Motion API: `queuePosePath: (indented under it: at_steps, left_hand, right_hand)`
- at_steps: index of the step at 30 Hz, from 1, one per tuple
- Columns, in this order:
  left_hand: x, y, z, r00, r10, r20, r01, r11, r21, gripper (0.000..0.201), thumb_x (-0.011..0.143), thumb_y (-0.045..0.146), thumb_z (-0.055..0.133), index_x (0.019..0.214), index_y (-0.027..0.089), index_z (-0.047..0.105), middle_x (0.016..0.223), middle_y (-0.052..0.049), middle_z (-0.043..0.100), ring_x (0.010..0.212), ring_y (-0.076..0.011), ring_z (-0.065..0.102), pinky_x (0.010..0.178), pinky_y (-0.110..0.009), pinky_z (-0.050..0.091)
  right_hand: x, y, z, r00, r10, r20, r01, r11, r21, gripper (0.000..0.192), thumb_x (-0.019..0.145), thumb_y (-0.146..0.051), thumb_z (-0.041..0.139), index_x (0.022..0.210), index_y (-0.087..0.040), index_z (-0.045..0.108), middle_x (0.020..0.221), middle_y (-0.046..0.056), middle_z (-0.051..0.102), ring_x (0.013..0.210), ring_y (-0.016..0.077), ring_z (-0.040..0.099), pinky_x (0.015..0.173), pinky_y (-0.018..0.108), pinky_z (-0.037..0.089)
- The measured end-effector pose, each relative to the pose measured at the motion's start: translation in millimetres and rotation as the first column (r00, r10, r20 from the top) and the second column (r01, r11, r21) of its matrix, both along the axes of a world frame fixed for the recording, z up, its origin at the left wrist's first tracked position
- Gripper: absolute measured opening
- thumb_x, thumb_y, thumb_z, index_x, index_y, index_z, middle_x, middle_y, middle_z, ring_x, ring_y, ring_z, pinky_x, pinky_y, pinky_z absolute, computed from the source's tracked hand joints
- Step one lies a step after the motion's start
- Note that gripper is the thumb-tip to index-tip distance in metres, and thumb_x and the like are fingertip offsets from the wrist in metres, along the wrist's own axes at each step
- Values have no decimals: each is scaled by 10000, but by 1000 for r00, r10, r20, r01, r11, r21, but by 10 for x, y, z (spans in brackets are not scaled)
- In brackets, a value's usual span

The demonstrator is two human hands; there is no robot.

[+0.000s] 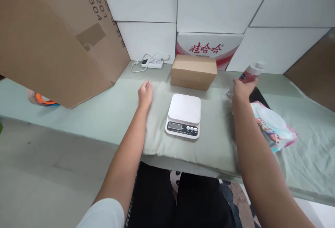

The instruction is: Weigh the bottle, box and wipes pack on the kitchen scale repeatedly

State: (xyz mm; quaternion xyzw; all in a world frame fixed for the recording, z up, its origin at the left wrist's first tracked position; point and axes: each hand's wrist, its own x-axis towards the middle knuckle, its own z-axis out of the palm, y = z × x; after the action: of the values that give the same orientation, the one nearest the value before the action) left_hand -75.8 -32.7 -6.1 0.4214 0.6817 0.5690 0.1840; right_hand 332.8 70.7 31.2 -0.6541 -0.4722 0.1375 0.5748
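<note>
One bottle (248, 75) in right hand (242, 90)

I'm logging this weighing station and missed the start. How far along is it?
Set out already: the white digital kitchen scale sits on the pale green cloth, its platform bare, with the small brown cardboard box behind it. In hand: the right hand holds a pink-and-white tube; the left hand rests on the cloth. Left: nothing is on the scale yet.
</note>
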Motion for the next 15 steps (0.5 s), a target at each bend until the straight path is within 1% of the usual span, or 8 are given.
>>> queuePosePath:
  at_steps: [2,3,5,7,9,11,13,15]
  left_hand:
    - [21,22,20,1000,-11,-11,11,1000,-14,406,1003,229,590,1368,94,708,1451,-157,714,1416,-266,638,1230,-341,460]
    - [24,35,27,1000,-13,-18,12,1000,-20,411,1001,233,590,1371,99,709,1458,-158,709,1419,-267,637,1230,-344,462]
    - [14,60,24,999,-14,-31,13,999,-36,431,1001,242,588,1389,94,701,1474,-170,695,1423,-270,634,1231,-354,462]
    - [-7,79,4,999,-20,-47,18,999,-48,455,1003,255,584,1412,86,687,1485,-179,684,1428,-274,631,1234,-365,458]
    - [-26,89,-20,997,-28,-68,24,998,-57,477,1003,264,580,1429,70,674,1493,-193,675,1434,-287,625,1241,-383,449]
    - [-38,92,-38,995,-40,-89,35,998,-59,496,1001,273,578,1440,59,664,1504,-204,663,1446,-298,615,1251,-398,439]
    - [-43,91,-49,994,-52,-100,47,997,-59,500,1000,283,576,1444,71,664,1515,-198,656,1457,-299,606,1257,-407,432]
    - [-44,91,-54,993,-57,-105,51,997,-59,494,996,290,575,1438,92,672,1520,-186,656,1464,-298,599,1263,-416,428]
  right_hand:
    - [-34,-24,-30,991,-114,-75,112,993,-27,460,818,-52,601,1193,-232,403,1306,171,590,1125,232,606,1126,482,444]
    - [-63,-52,-28,984,-146,-104,145,989,-12,445,809,-53,635,1152,-238,421,1290,163,600,1119,230,616,1125,459,452]
    - [-156,-140,7,983,-127,-130,140,985,103,458,782,-61,702,1108,-250,443,1280,151,608,1162,241,628,1135,436,458]
    - [-306,-271,74,991,-73,-111,103,951,290,480,756,-69,746,1087,-260,456,1270,139,606,1226,256,623,1146,437,459]
    - [-508,-446,146,999,14,-44,8,885,466,438,774,-131,768,1065,-266,470,1215,118,613,1213,258,634,1119,445,486]
    - [-740,-653,188,988,152,-6,-124,824,553,356,827,-250,770,1028,-274,476,1088,75,623,1027,234,680,1000,444,556]
    - [-969,-865,181,933,359,-32,-285,790,543,341,871,-374,762,1025,-286,471,971,22,607,794,194,680,824,428,603]
    - [-1160,-1055,137,835,545,-74,-442,746,498,372,889,-471,764,1060,-306,477,937,-4,606,712,187,681,729,421,608]
